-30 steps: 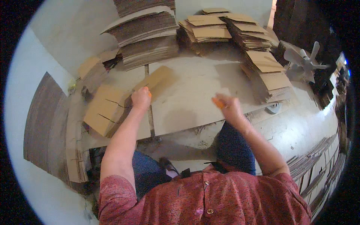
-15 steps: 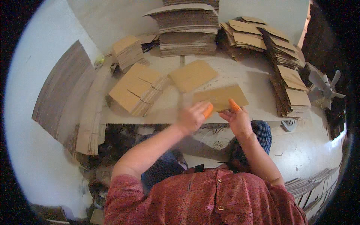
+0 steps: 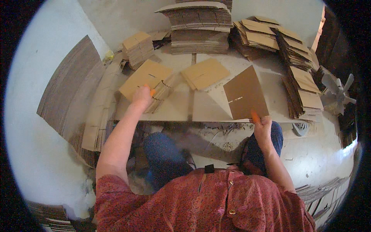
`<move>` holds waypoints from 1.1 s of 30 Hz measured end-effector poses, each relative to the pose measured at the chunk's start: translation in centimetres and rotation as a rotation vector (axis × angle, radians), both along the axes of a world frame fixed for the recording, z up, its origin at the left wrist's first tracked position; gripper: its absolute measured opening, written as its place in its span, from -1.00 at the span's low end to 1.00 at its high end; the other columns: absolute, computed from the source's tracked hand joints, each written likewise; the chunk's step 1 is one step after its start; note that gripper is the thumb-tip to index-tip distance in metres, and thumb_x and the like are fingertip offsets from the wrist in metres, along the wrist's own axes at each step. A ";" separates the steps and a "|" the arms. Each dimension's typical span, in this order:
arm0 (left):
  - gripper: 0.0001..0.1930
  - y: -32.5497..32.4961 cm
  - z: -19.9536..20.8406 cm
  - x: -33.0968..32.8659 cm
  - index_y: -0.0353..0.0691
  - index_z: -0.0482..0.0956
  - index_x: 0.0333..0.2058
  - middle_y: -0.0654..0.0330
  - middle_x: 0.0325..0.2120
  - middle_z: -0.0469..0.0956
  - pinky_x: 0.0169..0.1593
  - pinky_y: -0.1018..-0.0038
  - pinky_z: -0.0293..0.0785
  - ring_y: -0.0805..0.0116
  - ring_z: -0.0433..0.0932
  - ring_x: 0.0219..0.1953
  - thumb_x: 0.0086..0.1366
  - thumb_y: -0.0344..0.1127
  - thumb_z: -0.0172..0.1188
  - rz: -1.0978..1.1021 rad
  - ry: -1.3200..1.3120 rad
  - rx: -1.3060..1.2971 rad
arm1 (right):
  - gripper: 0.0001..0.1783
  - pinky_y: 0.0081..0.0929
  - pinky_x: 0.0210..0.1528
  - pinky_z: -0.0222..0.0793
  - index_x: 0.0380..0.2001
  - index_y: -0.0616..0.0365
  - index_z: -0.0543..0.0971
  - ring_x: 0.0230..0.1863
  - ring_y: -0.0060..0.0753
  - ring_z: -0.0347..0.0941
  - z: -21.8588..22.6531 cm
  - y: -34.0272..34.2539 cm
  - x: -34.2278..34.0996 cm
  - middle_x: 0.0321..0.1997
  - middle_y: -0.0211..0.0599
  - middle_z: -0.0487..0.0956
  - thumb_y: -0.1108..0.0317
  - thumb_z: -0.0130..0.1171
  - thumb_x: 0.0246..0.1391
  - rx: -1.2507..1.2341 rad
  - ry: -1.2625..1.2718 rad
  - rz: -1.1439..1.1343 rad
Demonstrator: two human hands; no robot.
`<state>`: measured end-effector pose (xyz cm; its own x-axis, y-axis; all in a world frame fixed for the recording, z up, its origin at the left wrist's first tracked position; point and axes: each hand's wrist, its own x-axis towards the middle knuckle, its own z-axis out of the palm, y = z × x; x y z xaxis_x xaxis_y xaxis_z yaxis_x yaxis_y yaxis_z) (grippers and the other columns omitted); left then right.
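Observation:
My right hand (image 3: pixel 263 127) grips the lower corner of a brown cardboard piece (image 3: pixel 247 94), tilted up above the table's front edge, with a short light slit showing near its left side. At the left, my left hand (image 3: pixel 142 99) is closed at the front edge of a stack of slotted cardboard pieces (image 3: pixel 151 73), its fingers apparently pinching the top piece. Orange covers show on a digit of each hand. Between the hands and farther back lies a small pile of cardboard pieces (image 3: pixel 205 73) on the pale table (image 3: pixel 208 108).
A tall cardboard stack (image 3: pixel 199 34) stands at the back, with a smaller stack (image 3: pixel 137 48) to its left. Overlapping cardboard bundles (image 3: pixel 305 83) line the right side, beside a fan (image 3: pixel 338 92). Large upright sheets (image 3: pixel 69 89) lean along the left wall.
My left hand has moved left, from the held cardboard to the slotted stack. My right hand has shifted right and down, and its cardboard piece is now tilted upright.

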<state>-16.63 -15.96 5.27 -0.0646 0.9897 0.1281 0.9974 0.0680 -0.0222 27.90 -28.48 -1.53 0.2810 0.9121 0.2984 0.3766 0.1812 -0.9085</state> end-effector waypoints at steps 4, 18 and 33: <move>-0.65 0.4 2.7 0.5 -0.23 0.49 -0.30 -0.01 -0.43 0.52 -0.33 0.13 0.36 0.02 0.49 -0.34 0.14 -0.03 0.07 0.018 0.003 0.096 | -0.79 -0.56 -0.34 0.44 -0.19 0.21 0.48 -0.31 -0.57 0.41 2.6 -1.0 -0.6 -0.22 -0.39 0.48 0.42 0.02 0.08 0.010 0.176 0.109; -0.76 -4.0 10.3 14.8 -0.29 0.54 -0.32 -0.02 -0.47 0.54 -0.31 0.31 0.41 0.17 0.53 -0.41 0.10 -0.24 0.16 -0.386 -0.437 0.021 | -0.74 -0.52 -0.30 0.49 -0.14 0.30 0.43 -0.29 -0.47 0.45 11.3 -1.9 -2.5 -0.16 -0.30 0.45 0.44 0.00 0.09 0.306 0.222 0.274; -0.75 -6.0 9.3 23.7 -0.27 0.55 -0.38 0.33 -0.53 0.54 -0.39 0.53 0.37 0.61 0.43 -0.44 0.14 -0.18 0.16 -0.718 -0.826 -0.339 | -0.66 -0.23 -0.59 0.27 -0.63 0.37 0.48 -0.63 0.08 0.38 9.6 0.4 1.8 -0.66 0.15 0.43 0.26 0.12 -0.01 -0.119 -0.346 0.148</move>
<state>7.09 -21.94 14.53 0.5888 0.8078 0.0292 0.5224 -0.4078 0.7489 29.73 -28.09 8.07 0.0446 0.9691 0.2425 0.6421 0.1582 -0.7501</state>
